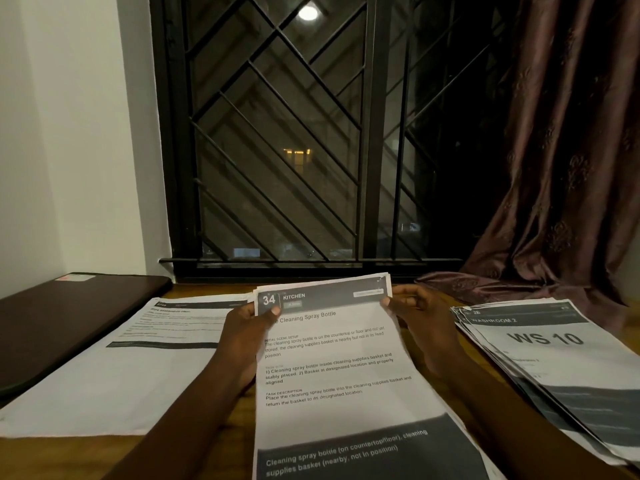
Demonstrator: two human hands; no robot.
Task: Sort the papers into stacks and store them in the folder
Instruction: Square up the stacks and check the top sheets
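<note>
A printed sheet headed "34 KITCHEN" (332, 368) is held up over the wooden table in the middle. My left hand (247, 327) grips its upper left edge, thumb on the front. My right hand (412, 308) pinches its upper right corner; more sheet edges show behind the top one. A white stack of papers (114, 372) lies flat on the left. On the right lies a fanned stack (554, 362) topped by "WASHROOM 2, WS 10". A dark folder (65, 317) lies closed at the far left.
The wooden table (221, 441) ends at a barred window sill (311, 263). A brown curtain (561, 202) hangs at the right and drapes onto the table's back right corner. A white wall stands to the left.
</note>
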